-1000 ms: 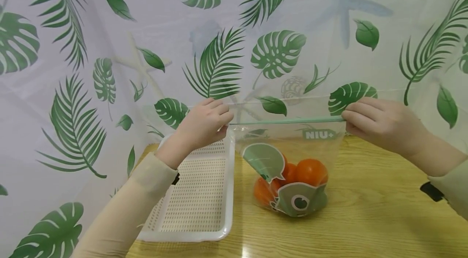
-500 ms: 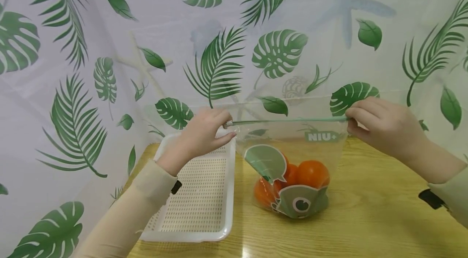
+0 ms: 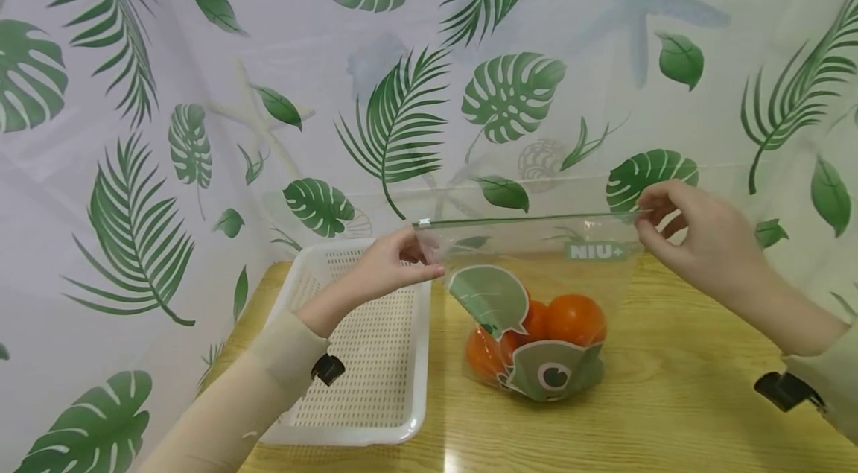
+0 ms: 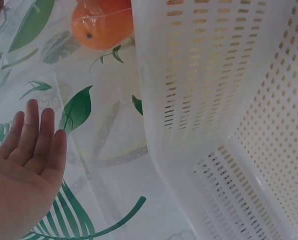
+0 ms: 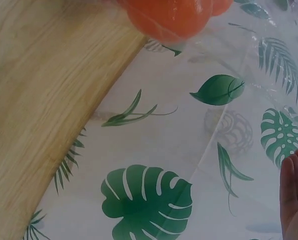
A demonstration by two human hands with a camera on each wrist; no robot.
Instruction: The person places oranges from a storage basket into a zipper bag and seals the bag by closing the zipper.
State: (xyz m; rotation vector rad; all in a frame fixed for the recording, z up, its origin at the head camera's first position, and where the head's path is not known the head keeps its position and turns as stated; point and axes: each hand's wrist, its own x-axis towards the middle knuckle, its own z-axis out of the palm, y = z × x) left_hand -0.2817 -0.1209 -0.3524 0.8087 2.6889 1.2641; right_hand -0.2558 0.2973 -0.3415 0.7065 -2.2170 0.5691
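A clear slider zip bag with a green top strip and "NIU+" print stands on the table, with several round orange-red fruits in its lower part. At its top right corner, my right hand pinches the edge between thumb and fingertips. My left hand is at the top left corner, fingers behind the bag and thumb held apart in front. Straight fingers show on that hand in the left wrist view. The small white slider sits at the strip's left end, just above the left hand.
Left of the bag, a white perforated basket lies under my left forearm. Both stand on a wooden table. A leaf-printed sheet hangs behind and at the left side.
My left hand has loosened from the strip's left end and lowered slightly, uncovering the slider. The right hand's fingers have spread a little at the bag's corner. The bag stays in place.
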